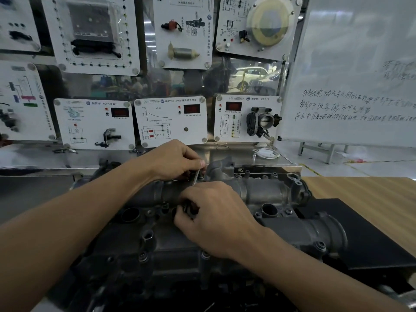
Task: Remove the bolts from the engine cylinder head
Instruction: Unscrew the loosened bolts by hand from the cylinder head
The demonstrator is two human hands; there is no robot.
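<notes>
Cylinder head (258, 192) lies on a black mat (371, 233) under me, bolts (320, 245) along its near edge. My right hand (216, 217) curls round a dark tool handle (190, 209); my left hand (175, 161) pinches a thin steel shaft (196, 177) just beyond. Sensor panels (171, 121) and a whiteboard (351, 75) stand behind.

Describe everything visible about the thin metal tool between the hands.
The tool is a slim, straight, silvery metal shaft, tilted, above the dark cylinder head. The left hand pinches its upper end. Its lower end disappears behind the right hand, which grips a dark part. Whether that part belongs to the tool cannot be told.
</notes>
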